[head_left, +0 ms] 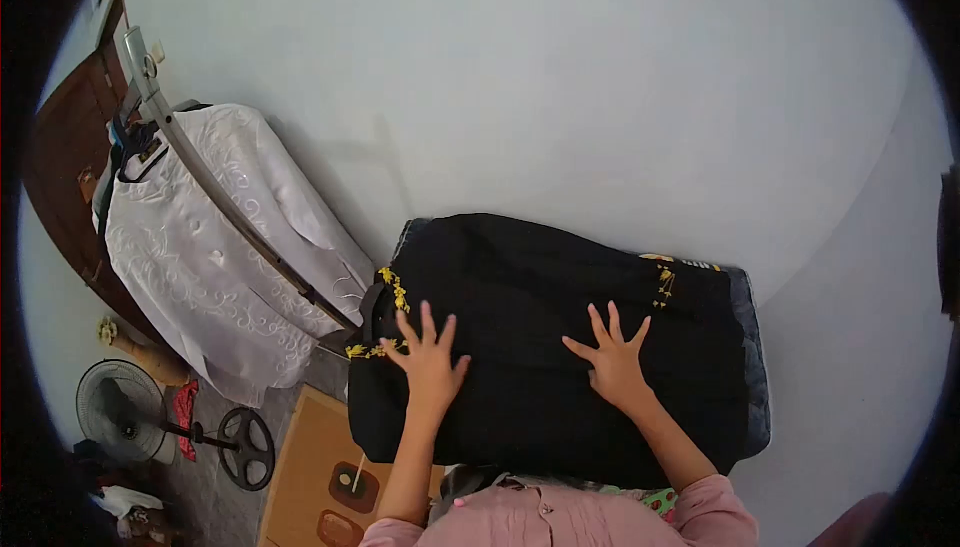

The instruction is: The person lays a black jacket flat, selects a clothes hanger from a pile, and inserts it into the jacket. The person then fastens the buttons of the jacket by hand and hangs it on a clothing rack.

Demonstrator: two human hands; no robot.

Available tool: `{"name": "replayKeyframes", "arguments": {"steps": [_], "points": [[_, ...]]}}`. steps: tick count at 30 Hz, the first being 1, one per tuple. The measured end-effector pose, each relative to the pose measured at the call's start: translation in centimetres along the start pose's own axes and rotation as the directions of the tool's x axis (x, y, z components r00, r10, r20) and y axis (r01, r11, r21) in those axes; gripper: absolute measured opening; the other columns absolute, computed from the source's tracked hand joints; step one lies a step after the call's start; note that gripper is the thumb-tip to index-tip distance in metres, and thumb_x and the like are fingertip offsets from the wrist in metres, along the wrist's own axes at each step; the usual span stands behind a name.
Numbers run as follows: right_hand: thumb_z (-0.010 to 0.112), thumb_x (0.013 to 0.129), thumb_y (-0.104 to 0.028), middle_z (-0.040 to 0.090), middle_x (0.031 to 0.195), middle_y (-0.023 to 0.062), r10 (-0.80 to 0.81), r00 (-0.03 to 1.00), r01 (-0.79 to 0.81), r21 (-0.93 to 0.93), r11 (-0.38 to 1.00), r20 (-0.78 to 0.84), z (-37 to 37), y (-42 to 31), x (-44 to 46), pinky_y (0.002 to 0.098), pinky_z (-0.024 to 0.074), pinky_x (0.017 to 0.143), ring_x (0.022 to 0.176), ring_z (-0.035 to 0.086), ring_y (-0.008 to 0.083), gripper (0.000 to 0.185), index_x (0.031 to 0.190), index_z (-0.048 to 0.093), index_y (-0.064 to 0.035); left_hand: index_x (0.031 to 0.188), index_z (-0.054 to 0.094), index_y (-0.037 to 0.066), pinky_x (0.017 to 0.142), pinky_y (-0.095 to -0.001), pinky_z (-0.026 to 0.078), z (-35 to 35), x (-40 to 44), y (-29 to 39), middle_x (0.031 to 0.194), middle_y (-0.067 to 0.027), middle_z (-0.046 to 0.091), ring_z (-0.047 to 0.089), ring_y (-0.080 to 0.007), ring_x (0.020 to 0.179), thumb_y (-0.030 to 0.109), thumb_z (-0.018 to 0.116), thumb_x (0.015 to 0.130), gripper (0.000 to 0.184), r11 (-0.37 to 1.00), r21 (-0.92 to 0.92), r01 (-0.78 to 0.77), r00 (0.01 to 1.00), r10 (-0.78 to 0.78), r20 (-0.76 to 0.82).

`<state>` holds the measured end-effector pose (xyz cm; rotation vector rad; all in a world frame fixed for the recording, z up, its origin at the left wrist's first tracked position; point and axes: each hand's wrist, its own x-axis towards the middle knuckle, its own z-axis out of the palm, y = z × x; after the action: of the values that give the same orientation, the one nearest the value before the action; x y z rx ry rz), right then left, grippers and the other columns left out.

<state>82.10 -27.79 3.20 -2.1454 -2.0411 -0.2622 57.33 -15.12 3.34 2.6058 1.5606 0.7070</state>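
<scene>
At the far left stands a brown wooden door point(70, 162), partly behind a pale embroidered shirt point(215, 237) that hangs beside a metal pole point(225, 202). Nearer, on the left, a fan point(120, 412) with a round cage stands on the grey floor point(215, 487), and a red cloth point(184, 417) is just beside it. To the right of the fan's dark base point(246, 449) is a brown cardboard box point(310, 447), close to the person.

In the middle, spread in front of the pale wall point(600, 97), lies a black garment point(540, 347), its collar end to the left, with yellow embroidery point(397, 290) there. It lies over a bluish cover point(757, 387), which shows along the right edge. The left hand point(430, 362) is over the garment near the collar, palm down, fingers opened wide. Further right, the right hand point(617, 362) is also palm down over the black cloth, fingers fanned apart, with a smaller yellow motif point(664, 287) beyond it. A pink top point(545, 517) shows at the near edge.
</scene>
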Motion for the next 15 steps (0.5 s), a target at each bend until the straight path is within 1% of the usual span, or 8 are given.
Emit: {"name": "replayKeyframes", "arguments": {"steps": [1, 2, 4, 5, 6, 9, 14, 15], "points": [[0.072, 0.062, -0.005, 0.023, 0.150, 0.0133, 0.026, 1.000, -0.026, 0.040, 0.999, 0.009, -0.4, 0.4, -0.1, 0.0773, 0.0047, 0.097, 0.140, 0.016, 0.0375, 0.064, 0.120, 0.062, -0.0294, 0.113, 0.065, 0.021, 0.098, -0.0743, 0.010, -0.9, 0.2, 1.2, 0.149, -0.0090, 0.027, 0.014, -0.0423, 0.138, 0.025, 0.074, 0.071, 0.043, 0.996, -0.043, -0.075, 0.996, 0.077, 0.054], [0.073, 0.060, -0.004, 0.023, 0.150, 0.0127, 0.050, 0.999, -0.051, 0.080, 0.996, 0.018, -0.8, 0.9, -0.1, 0.0768, 0.0048, 0.098, 0.140, 0.015, 0.0371, 0.064, 0.118, 0.063, -0.0294, 0.113, 0.065, 0.021, 0.098, -0.0743, 0.010, -0.4, 0.3, 1.7, 0.149, -0.0090, 0.027, 0.014, -0.0423, 0.138, 0.025, 0.074, 0.071, 0.043, 0.996, -0.045, -0.079, 0.995, 0.081, 0.053], [0.074, 0.060, -0.004, 0.023, 0.150, 0.0118, 0.076, 0.997, -0.076, 0.061, 0.995, -0.005, -1.0, 1.5, -0.1, 0.0762, 0.0055, 0.098, 0.140, 0.015, 0.0366, 0.059, 0.114, 0.066, -0.0268, 0.110, 0.067, 0.023, 0.098, -0.0742, 0.009, 1.4, 0.7, 2.0, 0.149, -0.0058, 0.028, 0.016, -0.0392, 0.139, 0.026, 0.074, 0.070, 0.040, 0.938, -0.039, -0.343, 0.933, 0.345, 0.104], [0.075, 0.061, -0.005, 0.023, 0.150, 0.0115, 0.099, 0.995, -0.099, 0.035, 0.995, -0.011, -1.3, 1.8, 0.1, 0.0764, 0.0057, 0.098, 0.140, 0.015, 0.0365, 0.057, 0.113, 0.067, -0.0256, 0.100, 0.071, 0.024, 0.099, -0.0739, 0.008, 1.9, 1.0, 2.1, 0.147, -0.0010, 0.033, 0.018, -0.0363, 0.139, 0.026, 0.074, 0.070, 0.030, 0.932, -0.030, -0.360, 0.927, 0.361, 0.105], [0.075, 0.061, -0.006, 0.023, 0.150, 0.0113, 0.122, 0.992, -0.122, 0.008, 0.992, -0.017, -1.5, 2.0, 0.1, 0.0766, 0.0059, 0.098, 0.140, 0.015, 0.0364, 0.055, 0.113, 0.067, -0.0244, 0.100, 0.071, 0.024, 0.099, -0.0739, 0.008, 2.3, 1.4, 2.1, 0.147, -0.0010, 0.033, 0.018, -0.0363, 0.139, 0.026, 0.074, 0.070, 0.030, 0.930, -0.030, -0.366, 0.924, 0.367, 0.107], [0.076, 0.061, -0.007, 0.024, 0.150, 0.0114, 0.111, 0.991, -0.114, -0.042, 0.993, -0.074, -0.8, 2.7, -0.1, 0.0764, 0.0064, 0.099, 0.140, 0.015, 0.0361, 0.052, 0.110, 0.068, -0.0217, 0.087, 0.074, 0.023, 0.099, -0.0748, 0.006, 2.5, 2.8, 2.3, 0.141, 0.0040, 0.042, 0.020, -0.0360, 0.138, 0.023, 0.073, 0.071, 0.016, 0.928, 0.031, -0.372, 0.928, 0.372, 0.016], [0.075, 0.062, -0.007, 0.028, 0.149, 0.0107, 0.098, 0.993, -0.100, -0.040, 0.994, -0.065, -0.6, 3.5, 0.0, 0.0762, 0.0060, 0.099, 0.140, 0.018, 0.0356, 0.048, 0.107, 0.069, -0.0214, 0.093, 0.073, 0.023, 0.099, -0.0750, 0.006, 2.0, 3.3, 3.0, 0.144, 0.0025, 0.038, 0.020, -0.0360, 0.138, 0.021, 0.073, 0.070, 0.023, 0.934, 0.024, -0.356, 0.933, 0.353, 0.071], [0.075, 0.062, -0.007, 0.029, 0.148, 0.0100, 0.031, 0.995, -0.032, -0.004, 0.999, -0.096, -0.6, 3.5, 0.1, 0.0758, 0.0058, 0.099, 0.139, 0.019, 0.0353, 0.047, 0.106, 0.069, -0.0223, 0.095, 0.072, 0.023, 0.099, -0.0751, 0.006, 1.8, 3.3, 3.4, 0.145, 0.0019, 0.037, 0.020, -0.0361, 0.138, 0.020, 0.074, 0.069, 0.025, 0.940, -0.001, -0.342, 0.935, 0.340, 0.102]]}}
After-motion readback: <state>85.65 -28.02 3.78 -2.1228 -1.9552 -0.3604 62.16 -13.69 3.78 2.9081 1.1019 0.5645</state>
